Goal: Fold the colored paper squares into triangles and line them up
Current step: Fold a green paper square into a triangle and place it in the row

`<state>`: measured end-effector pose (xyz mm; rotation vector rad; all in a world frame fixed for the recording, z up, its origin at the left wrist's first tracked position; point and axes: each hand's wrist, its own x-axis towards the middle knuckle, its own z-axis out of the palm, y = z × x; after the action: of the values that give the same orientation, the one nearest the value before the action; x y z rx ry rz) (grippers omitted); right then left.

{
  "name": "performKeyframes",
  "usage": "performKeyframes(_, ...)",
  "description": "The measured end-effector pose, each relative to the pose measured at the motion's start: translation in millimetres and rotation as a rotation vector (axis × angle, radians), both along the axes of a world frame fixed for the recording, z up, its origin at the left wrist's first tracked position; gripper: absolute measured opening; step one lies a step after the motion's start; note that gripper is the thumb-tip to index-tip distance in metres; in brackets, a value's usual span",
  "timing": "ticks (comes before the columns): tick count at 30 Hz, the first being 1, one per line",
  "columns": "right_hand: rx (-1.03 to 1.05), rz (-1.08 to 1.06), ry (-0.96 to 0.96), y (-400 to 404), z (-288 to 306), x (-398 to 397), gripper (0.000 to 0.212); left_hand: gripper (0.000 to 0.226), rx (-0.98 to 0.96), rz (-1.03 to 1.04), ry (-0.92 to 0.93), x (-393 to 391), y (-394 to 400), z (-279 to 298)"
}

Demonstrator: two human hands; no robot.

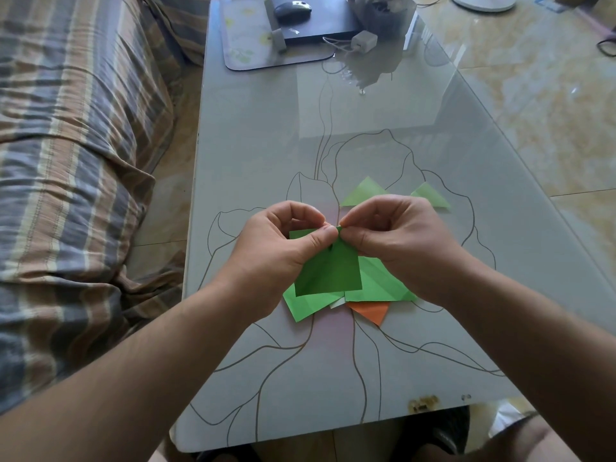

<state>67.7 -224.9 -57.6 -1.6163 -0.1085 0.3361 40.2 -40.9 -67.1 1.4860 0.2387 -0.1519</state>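
While both hands hold it above the pile, the dark green square (328,273) is mid-fold: left hand (283,248) and right hand (396,241) each pinch its top corner, fingers (325,232) curled tight on the paper, tips nearly touching. Looks like 2 corners are being matched up, w/ the sheet bent & lifted off the table (366,128); can't tell if the crease is pressed yet.

Under it lies the loose pile: light green sheets (376,285), a white edge & an orange sheet (371,311) poking out at the near side. 2 pale green triangles (365,193) sit just beyond the hands, side by side but apart, so approx 2 done & the row started.

Next move, I'd judge: keep the corners aligned, lay the sheet flat, run a finger along the diagonal to set the crease, then place it in line w/ the 2 triangles.
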Motion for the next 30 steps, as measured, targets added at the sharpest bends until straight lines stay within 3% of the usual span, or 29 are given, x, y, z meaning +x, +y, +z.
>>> performKeyframes(9,0.071,-0.006,0.107,-2.9,0.9,2.0,0.012,0.022,-0.031,-0.006,-0.005,1.6,2.5,3.2)
performKeyframes(22,0.052,-0.038,0.115,-1.5,0.7,2.0,0.013,0.017,0.041,0.002,-0.004,-0.1,2.3,2.6)
performKeyframes(30,0.018,-0.094,0.114,0.8,-0.9,9.3,0.011,0.034,0.024,-0.008,0.095,2.7,-0.8,1.5)
